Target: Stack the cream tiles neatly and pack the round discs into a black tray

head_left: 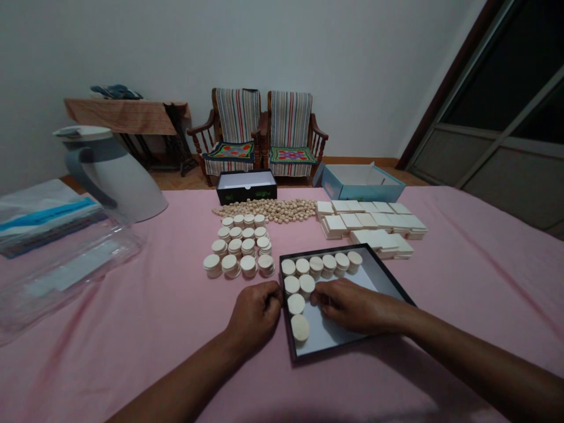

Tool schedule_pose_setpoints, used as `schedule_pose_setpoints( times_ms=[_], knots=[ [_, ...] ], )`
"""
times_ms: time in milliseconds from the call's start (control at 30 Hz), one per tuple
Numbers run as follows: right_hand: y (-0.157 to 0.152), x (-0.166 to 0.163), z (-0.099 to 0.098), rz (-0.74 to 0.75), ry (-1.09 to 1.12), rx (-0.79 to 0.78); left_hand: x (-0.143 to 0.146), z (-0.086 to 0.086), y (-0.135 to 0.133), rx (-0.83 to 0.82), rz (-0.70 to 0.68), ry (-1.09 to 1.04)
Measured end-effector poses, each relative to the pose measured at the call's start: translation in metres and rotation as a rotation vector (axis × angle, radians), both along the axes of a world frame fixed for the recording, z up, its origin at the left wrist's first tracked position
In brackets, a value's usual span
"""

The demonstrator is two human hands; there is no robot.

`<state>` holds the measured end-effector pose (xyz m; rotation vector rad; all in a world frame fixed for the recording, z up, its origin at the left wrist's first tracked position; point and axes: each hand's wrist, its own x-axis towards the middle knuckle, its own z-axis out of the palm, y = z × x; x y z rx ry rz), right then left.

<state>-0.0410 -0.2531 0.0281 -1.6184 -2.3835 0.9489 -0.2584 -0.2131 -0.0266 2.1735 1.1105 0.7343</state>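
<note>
My right hand [346,304] reaches into a shallow black-rimmed box lid [348,348] with a pale inside. Its curled fingertips touch the side of a short stack of round wooden discs [307,284], the second in its row. Similar stacks line the far side of the lid, such as this disc stack [315,265], and others run down its left side. Just outside the lid's left edge, my left hand [257,311] rests on the cloth as a closed fist, with nothing seen in it. More disc stacks [249,264] stand in rows beyond my left hand.
Small wooden pieces [273,210] lie heaped behind the discs. Square wooden tiles [374,222] are stacked at right. A black box [247,188] and a blue box [363,183] stand behind. At left are a jug [118,176], clear plastic packaging [70,273] and a bag [48,214].
</note>
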Motion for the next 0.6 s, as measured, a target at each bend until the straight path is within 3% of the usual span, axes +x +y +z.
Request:
schedule_pose_setpoints(
  times_ms=[367,600],
  knots=[
    [-0.006,-0.002,0.031,0.048,-0.019,-0.109,-0.001,0.000,-0.001,0.001,0.014,-0.032],
    [-0.005,-0.008,0.026,0.030,-0.010,-0.053,-0.001,-0.001,-0.001,0.006,0.014,-0.029]
  ],
)
